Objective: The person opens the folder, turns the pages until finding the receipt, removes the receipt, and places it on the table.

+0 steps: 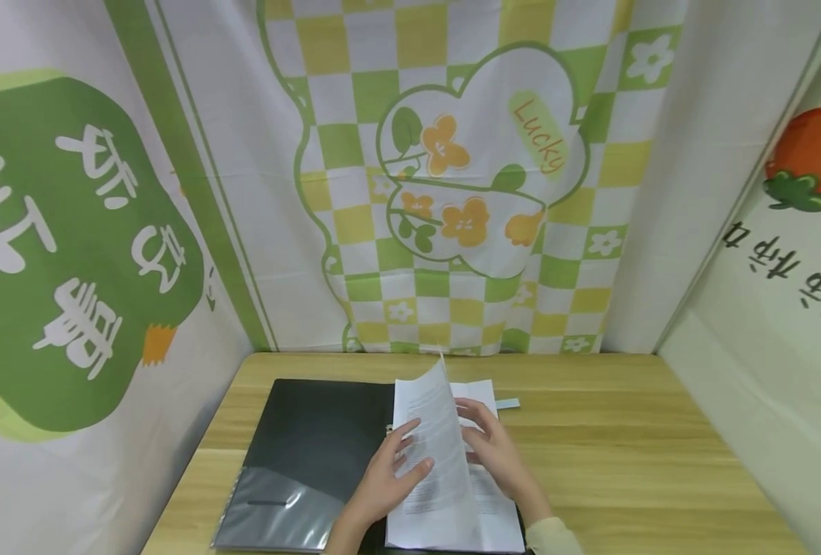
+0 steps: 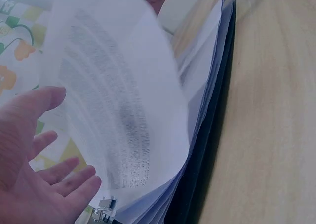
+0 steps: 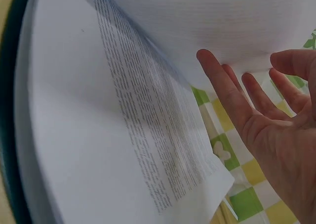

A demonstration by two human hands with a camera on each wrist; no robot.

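A black folder point(image 1: 327, 432) lies spread on the table, with a stack of printed sheets point(image 1: 496, 501) on its right half. One printed page point(image 1: 438, 462) stands raised and curved above the stack. My left hand point(image 1: 392, 474) is at the left face of that page, fingers spread and thumb apart. Behind the page's right side is my right hand point(image 1: 496, 447), its fingers extended and loosely bent near the sheet. In the right wrist view, the fingertips point(image 3: 205, 56) overlap the raised page. A metal binder clasp point(image 2: 104, 206) shows at the sheets' inner edge in the left wrist view.
A clear plastic pocket point(image 1: 278, 509) covers the lower part of the folder's left cover. A pale blue tab point(image 1: 509, 403) sticks out past the stack's right edge. The wooden table point(image 1: 646, 455) is bordered by printed curtains point(image 1: 354, 162) at the back and sides.
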